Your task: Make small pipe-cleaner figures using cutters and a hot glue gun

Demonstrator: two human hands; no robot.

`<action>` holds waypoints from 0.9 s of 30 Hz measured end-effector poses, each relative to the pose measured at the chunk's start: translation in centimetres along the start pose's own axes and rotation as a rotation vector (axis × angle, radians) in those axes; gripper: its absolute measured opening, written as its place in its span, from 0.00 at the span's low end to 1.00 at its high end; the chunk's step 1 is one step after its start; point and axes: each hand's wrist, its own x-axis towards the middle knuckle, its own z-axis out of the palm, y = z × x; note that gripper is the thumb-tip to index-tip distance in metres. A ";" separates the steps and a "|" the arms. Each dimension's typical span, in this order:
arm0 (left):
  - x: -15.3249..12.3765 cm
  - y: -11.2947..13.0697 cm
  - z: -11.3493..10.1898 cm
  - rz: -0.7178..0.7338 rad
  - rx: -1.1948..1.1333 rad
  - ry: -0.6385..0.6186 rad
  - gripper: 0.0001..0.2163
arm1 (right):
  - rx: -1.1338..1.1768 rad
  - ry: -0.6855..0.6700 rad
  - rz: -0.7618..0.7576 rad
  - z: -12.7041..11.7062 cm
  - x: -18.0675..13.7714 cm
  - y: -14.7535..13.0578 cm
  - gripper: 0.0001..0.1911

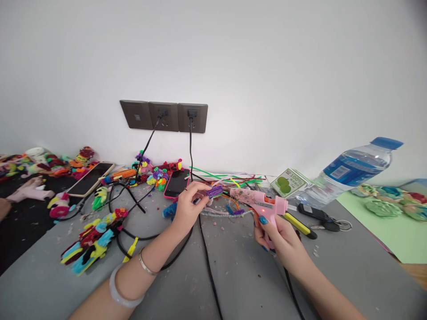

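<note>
My right hand (278,238) is closed round the grip of a pink glue gun (258,202), a finger on its trigger and a red light showing on its side. The gun's nozzle points left toward a small purple fuzzy piece (214,191). My left hand (189,205) pinches that purple piece between thumb and fingers just above the grey table (233,275). Coloured pipe cleaners (230,180) lie just behind both hands.
Black cables (191,146) run from wall sockets (163,116) across the table between my arms. Two phones (90,178) (176,182), piles of coloured fuzzy crafts (93,238), a tilted water bottle (350,171), a small green carton (288,182), keys (322,216) and green paper (383,226) lie around.
</note>
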 end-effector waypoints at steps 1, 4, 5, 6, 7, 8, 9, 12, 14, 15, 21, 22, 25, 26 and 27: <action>0.0 0.0 0.0 -0.002 -0.001 -0.001 0.11 | 0.006 0.010 0.006 0.0 0.0 0.0 0.31; 0.0 0.0 0.0 -0.014 -0.001 -0.002 0.11 | 0.034 0.032 -0.006 -0.2 0.1 0.0 0.29; 0.0 0.0 0.0 -0.017 -0.002 0.000 0.11 | 0.045 0.036 -0.017 -0.2 0.1 0.0 0.28; 0.0 0.0 0.0 -0.018 -0.002 0.002 0.11 | 0.059 0.039 -0.029 -0.2 0.1 0.1 0.27; 0.0 0.0 0.0 -0.016 -0.002 0.004 0.11 | 0.072 0.042 -0.040 -0.2 0.1 0.1 0.26; 0.0 -0.1 0.0 -0.013 0.000 0.005 0.12 | 0.090 0.049 -0.051 -0.3 0.1 0.2 0.25; 0.0 -0.1 0.0 -0.009 0.002 0.005 0.11 | 0.112 0.062 -0.066 -0.3 0.1 0.3 0.25; 0.0 -0.1 0.0 -0.019 0.016 0.001 0.11 | 0.169 0.114 -0.142 -0.8 0.2 0.7 0.26; 0.0 -0.1 0.0 -0.036 0.017 0.000 0.10 | 0.187 0.173 -0.192 -1.5 0.1 0.7 0.28; 0.0 -0.1 0.0 -0.041 0.011 -0.001 0.10 | 0.194 0.212 -0.205 -1.9 0.0 0.7 0.28; 0.1 -0.2 -0.1 -0.068 -0.015 0.028 0.10 | 0.338 0.545 -0.082 -4.9 -3.7 0.1 0.18; 0.2 -0.2 -0.1 -0.075 -0.027 0.030 0.10 | 0.353 0.598 -0.035 -5.5 -4.9 0.3 0.17; 0.2 -0.3 -0.1 -0.082 -0.049 0.031 0.10 | 0.396 0.725 0.156 -7.2 -8.9 1.8 0.16; 0.2 -0.4 -0.1 -0.080 -0.051 0.030 0.10 | 0.397 0.723 0.216 -7.7 -10.3 2.5 0.15; 0.3 -0.4 -0.1 -0.076 -0.050 0.032 0.10 | 0.392 0.706 0.269 -8.2 -11.7 3.1 0.15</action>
